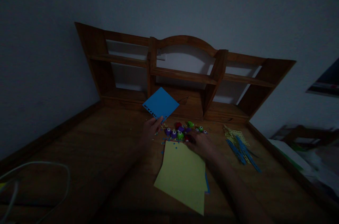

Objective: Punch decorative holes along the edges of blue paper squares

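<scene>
From the head camera, I take the yellow sheet (pixel 182 174) on the desk (pixel 92 160) as my landmark. Just beyond its far left corner my left hand (pixel 149 130) pinches the blue paper (pixel 161 104) by its near, punched edge, holding it tilted up off the wood. At the sheet's far right corner my right hand (pixel 201 143) rests on a small punch (pixel 188 138); the light is too dim to tell whether those fingers are closed on it or only laid over it. The other little punches (pixel 182 130) huddle just past the sheet's far edge.

I judge I am between punches, choosing a tool. Feeding the blue edge into a slot will call for a steady, level approach.

Left of the sheet the wood lies open; the shelf unit (pixel 182 72) walls off the far side, and paper strips (pixel 241 146) lie to the right.
</scene>
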Tool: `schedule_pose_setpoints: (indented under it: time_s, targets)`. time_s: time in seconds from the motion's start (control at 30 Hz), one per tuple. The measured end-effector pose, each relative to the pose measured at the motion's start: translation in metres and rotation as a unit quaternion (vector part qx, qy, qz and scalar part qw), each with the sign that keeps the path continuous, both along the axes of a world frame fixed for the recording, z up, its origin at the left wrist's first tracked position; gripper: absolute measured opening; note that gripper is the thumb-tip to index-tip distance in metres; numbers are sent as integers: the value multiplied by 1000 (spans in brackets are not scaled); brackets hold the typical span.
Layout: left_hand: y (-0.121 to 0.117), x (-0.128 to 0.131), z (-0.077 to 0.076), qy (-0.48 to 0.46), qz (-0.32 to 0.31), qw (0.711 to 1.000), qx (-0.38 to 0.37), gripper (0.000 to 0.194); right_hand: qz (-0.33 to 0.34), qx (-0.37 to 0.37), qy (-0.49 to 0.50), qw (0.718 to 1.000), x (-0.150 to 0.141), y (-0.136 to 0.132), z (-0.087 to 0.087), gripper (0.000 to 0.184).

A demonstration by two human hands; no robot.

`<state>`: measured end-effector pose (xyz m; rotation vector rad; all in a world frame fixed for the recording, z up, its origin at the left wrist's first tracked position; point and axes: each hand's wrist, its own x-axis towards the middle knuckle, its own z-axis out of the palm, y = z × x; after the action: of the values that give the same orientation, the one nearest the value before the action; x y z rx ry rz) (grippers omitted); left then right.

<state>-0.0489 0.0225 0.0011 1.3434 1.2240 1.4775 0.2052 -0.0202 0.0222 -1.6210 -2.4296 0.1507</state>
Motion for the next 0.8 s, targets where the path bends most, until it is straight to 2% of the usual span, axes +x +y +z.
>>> schedule_pose_setpoints:
  time_s: [0.17,0.23,0.3,0.37,0.47,0.57,0.63,0.7,0.8]
  targets:
    - [-8,5,7,-6,-1,1000,9,48,9,80,61,995,0,4,-6,39]
    - [-10,6,9,-24,3,1000,6,47,-1,96,134,986,0,7,-9,34]
    - [-10,7,10,-36,-2,999,5,45,-21,99,244,965,-2,11,-12,34]
    - [-9,7,9,-41,-12,999,6,44,-43,101,376,920,-5,14,-14,38]
    - [-7,7,6,-34,-19,999,4,44,-58,53,554,829,-10,18,-15,44]
    - [-6,7,5,-18,-19,1000,3,46,-62,-38,649,757,-15,20,-21,45]
    - [-7,8,6,-18,-25,1000,1,47,-51,-68,673,735,-19,21,-25,44]
    - [-8,8,9,-22,-38,999,0,46,-36,-75,666,741,-24,19,-30,44]
    - [-8,9,9,-27,-49,998,-1,45,-26,-40,601,798,-29,15,-31,43]
